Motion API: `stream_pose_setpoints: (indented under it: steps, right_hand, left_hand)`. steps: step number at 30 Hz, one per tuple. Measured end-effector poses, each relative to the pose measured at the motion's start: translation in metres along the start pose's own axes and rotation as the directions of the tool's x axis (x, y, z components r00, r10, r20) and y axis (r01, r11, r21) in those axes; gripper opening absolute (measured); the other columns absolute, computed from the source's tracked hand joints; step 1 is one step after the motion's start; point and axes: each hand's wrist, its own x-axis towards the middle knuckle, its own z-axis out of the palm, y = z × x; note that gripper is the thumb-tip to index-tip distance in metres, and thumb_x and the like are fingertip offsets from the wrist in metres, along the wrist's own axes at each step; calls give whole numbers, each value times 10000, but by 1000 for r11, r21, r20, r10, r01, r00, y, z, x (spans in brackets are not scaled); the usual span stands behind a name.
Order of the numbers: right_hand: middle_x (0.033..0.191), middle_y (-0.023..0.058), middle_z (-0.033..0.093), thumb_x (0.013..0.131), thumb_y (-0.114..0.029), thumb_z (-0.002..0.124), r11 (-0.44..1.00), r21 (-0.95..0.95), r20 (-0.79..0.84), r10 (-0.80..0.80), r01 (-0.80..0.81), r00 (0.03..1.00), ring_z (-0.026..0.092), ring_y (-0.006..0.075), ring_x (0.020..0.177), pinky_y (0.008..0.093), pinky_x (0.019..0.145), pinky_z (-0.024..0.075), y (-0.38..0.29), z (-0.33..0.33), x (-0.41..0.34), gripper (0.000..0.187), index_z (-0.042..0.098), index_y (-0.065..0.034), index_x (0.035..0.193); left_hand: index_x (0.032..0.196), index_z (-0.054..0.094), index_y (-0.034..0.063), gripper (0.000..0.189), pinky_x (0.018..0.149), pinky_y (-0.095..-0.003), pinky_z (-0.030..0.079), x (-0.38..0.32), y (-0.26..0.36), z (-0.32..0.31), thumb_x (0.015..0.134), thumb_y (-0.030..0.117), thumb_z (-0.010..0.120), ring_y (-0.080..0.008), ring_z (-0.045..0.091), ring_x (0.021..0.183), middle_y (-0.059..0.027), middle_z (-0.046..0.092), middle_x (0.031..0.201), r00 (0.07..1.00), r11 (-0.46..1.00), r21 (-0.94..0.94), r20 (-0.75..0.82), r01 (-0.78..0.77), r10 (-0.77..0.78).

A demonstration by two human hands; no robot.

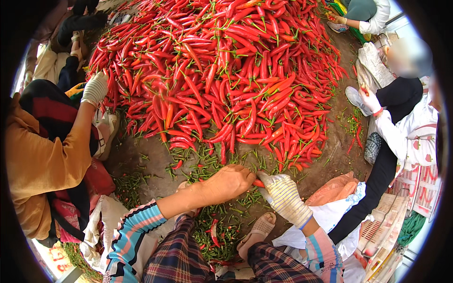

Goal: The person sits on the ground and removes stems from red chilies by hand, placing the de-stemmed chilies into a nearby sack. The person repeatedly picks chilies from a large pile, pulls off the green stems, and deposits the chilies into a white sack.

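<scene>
A red chili pepper point(259, 183) spans the small gap between my two hands. My left hand point(226, 184), bare, has its fingers closed at one end of the pepper. My right hand point(285, 198) wears a white striped knit glove and grips the other end. Its fingers partly hide the pepper, and I cannot see the stem. Just beyond my hands rises a large heap of red chili peppers point(212, 85), most with green stems. Below my hands, cut-off green stems point(219, 244) cover the ground between my feet, with a damaged red pepper point(214, 231) among them.
At left, a co-worker's striped gloved hand point(95, 88) reaches the heap's edge. Another person's gloved hand point(370, 100) is at right. An orange sack point(334, 189) and white sacks point(318, 221) lie right of my glove. Plastic crates point(384, 219) stand far right.
</scene>
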Motion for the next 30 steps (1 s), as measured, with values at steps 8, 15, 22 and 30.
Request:
stream_pose_setpoints:
  steps: [8, 15, 22, 30]
  right_hand:
    - [907, 145, 660, 808, -151, 660, 990, 141, 116, 6, -22, 993, 639, 323, 820, 426, 736, 492, -11, 5, 1, 496, 500, -46, 1266]
    - [929, 149, 641, 779, -77, 646, 896, 386, -210, -145, 218, 967, 624, 321, 787, 402, 739, 508, -13, -4, -5, 439, 563, -34, 1208]
    - [922, 83, 633, 917, -39, 552, 277, 958, -205, 467, 77, 860, 625, 165, 806, 309, 760, 507, -19, 9, -25, 175, 554, -35, 1092]
    - [855, 53, 605, 955, -66, 492, -16, 999, 33, 720, -30, 693, 592, 124, 753, 264, 713, 494, -5, 43, -25, 192, 535, -34, 1139]
  left_hand:
    - [903, 577, -11, 196, 610, -486, 462, -17, -13, -13, 890, 180, 617, -403, 595, 713, -192, 600, 728, 969, 900, -377, 197, 216, -150]
    - [1001, 654, -28, 230, 522, -359, 422, -20, -13, -29, 928, 186, 612, -192, 581, 590, -86, 608, 667, 973, 464, -857, 221, 224, -63]
    - [1164, 644, -1, 269, 577, -269, 419, -18, -13, -2, 918, 105, 614, -105, 529, 649, -52, 636, 777, 888, -78, -895, 420, 440, 187]
    - [1039, 520, 53, 336, 786, -446, 478, 35, -62, 85, 753, 125, 683, -324, 586, 913, -135, 560, 968, 830, 878, -32, -313, 477, -462]
